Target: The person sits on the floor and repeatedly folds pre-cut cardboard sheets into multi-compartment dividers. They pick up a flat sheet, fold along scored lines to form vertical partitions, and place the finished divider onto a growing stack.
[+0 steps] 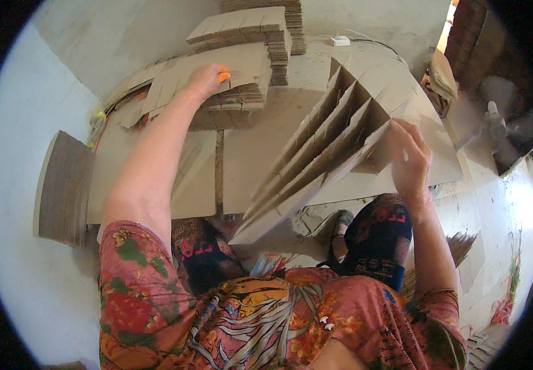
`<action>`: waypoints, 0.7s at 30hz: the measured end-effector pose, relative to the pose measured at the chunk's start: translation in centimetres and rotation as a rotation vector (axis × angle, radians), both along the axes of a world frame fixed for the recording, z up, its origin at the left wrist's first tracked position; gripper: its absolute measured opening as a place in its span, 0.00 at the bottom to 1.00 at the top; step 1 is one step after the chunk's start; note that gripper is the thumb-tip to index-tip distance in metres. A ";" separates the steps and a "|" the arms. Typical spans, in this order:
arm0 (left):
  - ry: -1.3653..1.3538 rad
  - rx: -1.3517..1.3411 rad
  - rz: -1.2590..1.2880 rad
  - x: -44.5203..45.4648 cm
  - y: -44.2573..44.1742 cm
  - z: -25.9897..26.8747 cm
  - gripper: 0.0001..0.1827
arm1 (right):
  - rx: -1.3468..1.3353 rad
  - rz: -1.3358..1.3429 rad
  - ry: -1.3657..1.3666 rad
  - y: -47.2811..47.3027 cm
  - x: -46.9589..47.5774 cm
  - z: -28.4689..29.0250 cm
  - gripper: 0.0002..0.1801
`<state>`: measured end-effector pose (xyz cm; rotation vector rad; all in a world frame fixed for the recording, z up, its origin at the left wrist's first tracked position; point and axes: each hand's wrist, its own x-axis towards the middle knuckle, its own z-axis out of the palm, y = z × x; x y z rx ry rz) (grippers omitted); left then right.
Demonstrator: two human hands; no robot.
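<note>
My right hand (410, 155) grips the near right corner of a cardboard partition (331, 143). Its long slotted strips run side by side and fan down to the left, interlocked with a cross strip at the right end. My left hand (207, 79) rests on a stack of slotted cardboard strips (248, 60) at the back of the table. Orange covers (223, 74) show on its fingertips. Whether those fingers pinch the top strip is hidden from this angle.
Taller cardboard stacks (238, 23) stand behind, near the wall. Another bundle (63, 189) leans upright at the left. A small white box (340, 41) and a cable sit at the back of the table (192, 185). A fan (495, 120) is at the right.
</note>
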<state>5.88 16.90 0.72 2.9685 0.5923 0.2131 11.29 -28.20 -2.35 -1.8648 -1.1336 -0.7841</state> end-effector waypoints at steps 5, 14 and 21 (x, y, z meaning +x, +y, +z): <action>-0.196 0.087 -0.118 -0.9 -0.2 -0.9 0.17 | 0.018 0.036 0.112 -0.7 -2.2 -0.2 0.11; -0.377 0.022 0.048 -0.9 -0.3 0.5 0.16 | 0.059 0.204 0.255 -0.2 -4.1 -1.1 0.09; -0.731 -0.354 -0.682 -5.7 -15.8 3.1 0.15 | 0.408 0.669 1.297 1.7 -3.8 1.0 0.20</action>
